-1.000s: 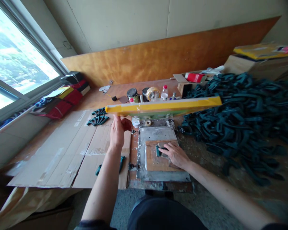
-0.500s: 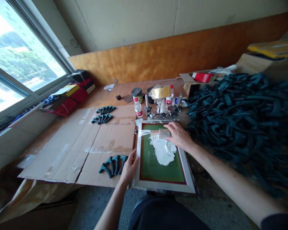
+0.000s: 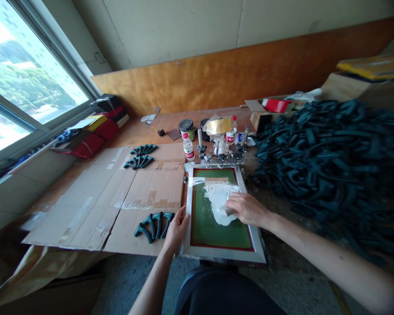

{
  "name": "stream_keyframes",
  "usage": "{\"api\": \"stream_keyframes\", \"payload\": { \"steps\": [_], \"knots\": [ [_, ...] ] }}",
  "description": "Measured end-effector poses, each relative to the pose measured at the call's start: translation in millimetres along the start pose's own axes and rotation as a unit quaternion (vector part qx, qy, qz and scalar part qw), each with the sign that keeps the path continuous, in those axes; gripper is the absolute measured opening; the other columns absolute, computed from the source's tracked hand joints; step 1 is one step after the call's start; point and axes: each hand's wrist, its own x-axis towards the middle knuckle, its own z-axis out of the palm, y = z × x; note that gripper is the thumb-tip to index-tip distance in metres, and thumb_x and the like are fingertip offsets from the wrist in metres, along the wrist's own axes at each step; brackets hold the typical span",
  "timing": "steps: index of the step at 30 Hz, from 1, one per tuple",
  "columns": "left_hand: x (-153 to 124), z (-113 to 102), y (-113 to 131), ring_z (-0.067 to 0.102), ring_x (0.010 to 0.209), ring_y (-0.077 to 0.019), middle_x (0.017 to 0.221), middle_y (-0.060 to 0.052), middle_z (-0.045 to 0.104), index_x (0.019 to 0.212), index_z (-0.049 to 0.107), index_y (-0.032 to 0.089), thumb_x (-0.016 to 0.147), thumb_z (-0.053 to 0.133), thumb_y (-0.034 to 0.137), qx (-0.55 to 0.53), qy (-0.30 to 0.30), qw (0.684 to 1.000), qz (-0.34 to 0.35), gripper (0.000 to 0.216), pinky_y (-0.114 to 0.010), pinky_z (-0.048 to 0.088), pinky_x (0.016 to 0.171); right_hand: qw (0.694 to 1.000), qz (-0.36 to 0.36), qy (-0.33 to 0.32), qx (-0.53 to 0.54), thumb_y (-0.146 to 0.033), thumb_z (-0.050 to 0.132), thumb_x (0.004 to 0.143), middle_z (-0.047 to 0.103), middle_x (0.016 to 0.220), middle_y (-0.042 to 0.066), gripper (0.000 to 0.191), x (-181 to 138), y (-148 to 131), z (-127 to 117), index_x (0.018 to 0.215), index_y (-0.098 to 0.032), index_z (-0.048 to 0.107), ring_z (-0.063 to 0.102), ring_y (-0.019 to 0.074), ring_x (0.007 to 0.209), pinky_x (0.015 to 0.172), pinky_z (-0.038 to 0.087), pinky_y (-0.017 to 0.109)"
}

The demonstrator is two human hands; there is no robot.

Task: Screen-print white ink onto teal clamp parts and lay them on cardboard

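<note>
A screen printing frame (image 3: 260, 245) with a green mesh lies flat before me, white ink (image 3: 219, 199) spread over the mesh's upper middle. My right hand (image 3: 248, 209) is closed on a small flat scraper (image 3: 229, 211), mostly hidden under the fingers, at the right part of the ink. At the frame's left edge, my left hand (image 3: 177, 227) grips the rail with its fingers. Just left of that hand, several dark teal curved handle-like parts (image 3: 154, 226) lie in a row on cardboard (image 3: 141, 188). A metal hinge clamp (image 3: 221, 160) sits along the frame's far end.
A large heap of the same teal parts (image 3: 331, 157) covers the right side. Behind the frame stand a bottle with a red cap (image 3: 188, 148), a dark-lidded can (image 3: 186, 127) and a yellow wrapped block (image 3: 219, 124). Two more rows of parts (image 3: 139, 162) lie farther back on the cardboard.
My right hand has come nearer with the scraper, from the far end of the ink to its lower right. My left hand stays at the frame's left edge.
</note>
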Motion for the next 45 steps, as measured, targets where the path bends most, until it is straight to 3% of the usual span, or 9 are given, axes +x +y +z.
{"api": "stream_keyframes", "payload": {
  "steps": [7,12,15,20,28,33,38,42,45],
  "knots": [
    [-2.1,0.5,4.5,0.066,0.079,-0.0213,0.086,-0.006,0.072,0.129,0.056,0.018,0.076,0.065,0.051,-0.052,-0.006,0.998,-0.016,0.063,-0.028,0.05,0.068,0.996,-0.036,0.072,-0.03,-0.008,0.047,0.084,0.066,0.089,0.009,0.022,-22.5,-18.0,20.9,0.094,-0.016,0.065,0.057,0.0215,0.088,0.077,0.046,0.033],
    [-6.7,-5.1,17.4,0.065,0.07,-0.0192,0.075,-0.004,0.07,0.134,0.049,0.015,0.076,0.064,0.054,-0.072,-0.027,0.997,-0.025,0.072,-0.026,0.049,0.061,0.989,0.123,0.075,0.021,-0.024,0.064,0.084,0.067,0.099,0.003,0.034,25.4,9.4,-15.4,0.117,-0.025,0.06,0.061,0.0194,0.091,0.078,0.048,0.03],
    [-15.3,-15.7,45.3,0.064,0.068,-0.0182,0.077,-0.003,0.07,0.136,0.047,0.016,0.074,0.066,0.055,-0.085,-0.034,0.995,-0.031,0.076,-0.025,0.049,0.059,0.971,0.217,0.095,-0.022,-0.036,0.068,0.081,0.066,0.106,0.005,0.061,54.1,32.5,-46.8,0.137,-0.029,0.045,0.063,0.0212,0.087,0.072,0.049,0.03],
    [-19.1,-31.7,120.4,0.063,0.072,-0.0159,0.086,-0.004,0.071,0.109,0.068,0.018,0.08,0.055,0.061,-0.126,0.006,0.992,0.028,0.054,-0.022,0.048,0.06,0.915,0.298,0.273,-0.003,-0.049,0.049,0.09,0.066,0.093,0.007,0.045,24.5,76.0,-82.1,0.124,-0.021,0.056,0.061,0.0202,0.076,0.07,0.048,0.032],
    [32.4,-18.9,216.8,0.062,0.066,-0.0123,0.076,-0.005,0.067,0.087,0.062,0.016,0.083,0.05,0.06,-0.291,0.004,0.942,0.169,0.046,-0.019,0.046,0.053,0.952,0.294,0.08,0.014,-0.051,0.054,0.085,0.063,0.086,0.008,0.033,-39.6,45.9,33.5,0.078,-0.02,0.06,0.059,0.0235,0.084,0.075,0.046,0.034],
    [16.5,9.7,166.9,0.061,0.065,-0.0113,0.079,-0.003,0.067,0.109,0.058,0.019,0.083,0.053,0.058,-0.262,0.037,0.958,0.109,0.048,-0.019,0.045,0.055,0.949,0.311,-0.008,-0.046,-0.029,0.051,0.09,0.063,0.09,0.01,0.013,-28.0,16.3,57.3,0.083,-0.019,0.055,0.058,0.0226,0.087,0.076,0.042,0.033],
    [-41.4,64.3,84.9,0.066,0.077,-0.0214,0.093,-0.015,0.071,0.114,0.06,0.011,0.075,0.058,0.066,-0.188,-0.157,0.963,-0.114,0.067,-0.024,0.046,0.054,0.939,0.334,0.079,0.002,-0.029,0.044,0.094,0.063,0.08,0.008,0.016,-21.6,-5.2,41.4,0.082,-0.02,0.051,0.06,0.021,0.077,0.069,0.043,0.031],
    [-66.6,101.2,69.9,0.06,0.111,-0.0278,0.129,-0.016,0.06,0.134,0.047,0.02,0.078,0.053,0.067,-0.276,-0.168,0.933,-0.158,0.073,-0.031,0.053,0.071,0.945,0.272,0.181,0.021,-0.031,0.043,0.094,0.061,0.086,0.01,0.015,-19.1,-60.4,34.2,0.09,-0.02,0.052,0.059,0.026,0.085,0.074,0.047,0.039],
    [-63.2,106.8,74.3,0.061,0.109,-0.0255,0.123,-0.014,0.062,0.122,0.056,0.018,0.078,0.058,0.062,-0.339,-0.102,0.924,-0.144,0.062,-0.03,0.052,0.077,0.966,0.181,0.171,0.062,-0.026,0.05,0.091,0.061,0.09,0.008,0.006,-19.5,-84.1,27.3,0.091,-0.021,0.053,0.056,0.0249,0.09,0.081,0.047,0.04]
  ]
}}
